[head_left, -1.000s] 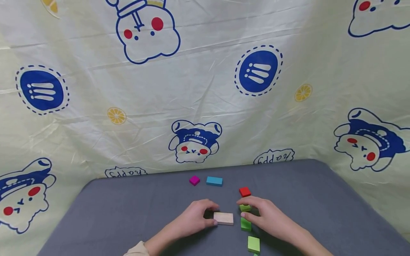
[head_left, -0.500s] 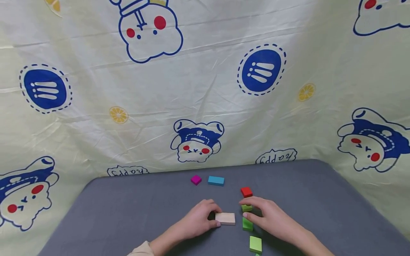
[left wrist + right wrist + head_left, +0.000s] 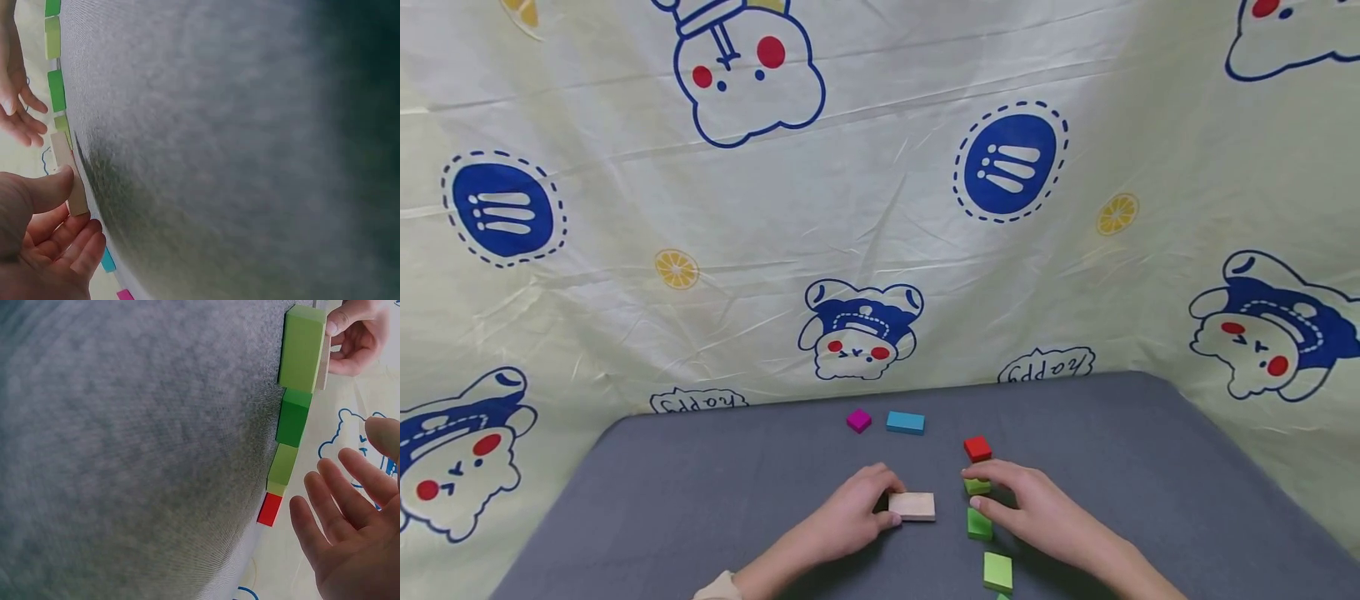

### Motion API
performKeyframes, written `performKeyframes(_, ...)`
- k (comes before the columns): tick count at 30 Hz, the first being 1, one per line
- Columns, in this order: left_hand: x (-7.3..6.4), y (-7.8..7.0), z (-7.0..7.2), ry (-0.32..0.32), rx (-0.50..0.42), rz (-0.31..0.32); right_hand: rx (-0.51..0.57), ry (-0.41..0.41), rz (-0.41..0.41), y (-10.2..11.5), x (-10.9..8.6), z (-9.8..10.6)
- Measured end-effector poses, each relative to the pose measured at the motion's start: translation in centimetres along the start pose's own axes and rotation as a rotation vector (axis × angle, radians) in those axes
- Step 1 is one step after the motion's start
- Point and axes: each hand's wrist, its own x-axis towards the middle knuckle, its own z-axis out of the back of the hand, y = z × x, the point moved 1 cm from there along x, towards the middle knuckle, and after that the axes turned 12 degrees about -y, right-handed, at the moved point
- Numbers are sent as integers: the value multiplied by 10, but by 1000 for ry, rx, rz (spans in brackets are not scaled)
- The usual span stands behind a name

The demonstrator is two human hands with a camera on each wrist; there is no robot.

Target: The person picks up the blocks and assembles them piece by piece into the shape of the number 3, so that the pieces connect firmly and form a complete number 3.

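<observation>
My left hand (image 3: 853, 512) pinches a pale wooden block (image 3: 913, 507) at its left end, thumb on the near side. In the left wrist view the thumb (image 3: 53, 189) lies across that block's face. To the right, my right hand (image 3: 1026, 500) is held with fingers apart above a row of blocks, gripping nothing. Its fingers partly cover a light green block (image 3: 977, 487). A green block (image 3: 979, 524) and another light green block (image 3: 997, 572) lie nearer to me. Loosely extended fingers (image 3: 331, 506) show in the right wrist view.
Beyond the right hand lies a red block (image 3: 977, 448). A blue block (image 3: 906, 423) and a magenta block (image 3: 859, 421) are farther back on the grey tabletop (image 3: 715, 483). A printed curtain (image 3: 880, 208) hangs behind the table's far edge.
My left hand has drawn the pale wooden block a little to the left, away from the green row. The right hand stays nearly in place.
</observation>
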Motion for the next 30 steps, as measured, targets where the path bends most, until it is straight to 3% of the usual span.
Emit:
performKeyframes(7,-11,11,7,-31,-10,14,-4,-5,22,-1,-1,2)
performKeyframes(23,-38,23,26,-20,-12,48,-8,-15,44,-1,-5,1)
performKeyframes(30,-44,30,30,-29,-10,54,-17,-16,82,-1,-9,2)
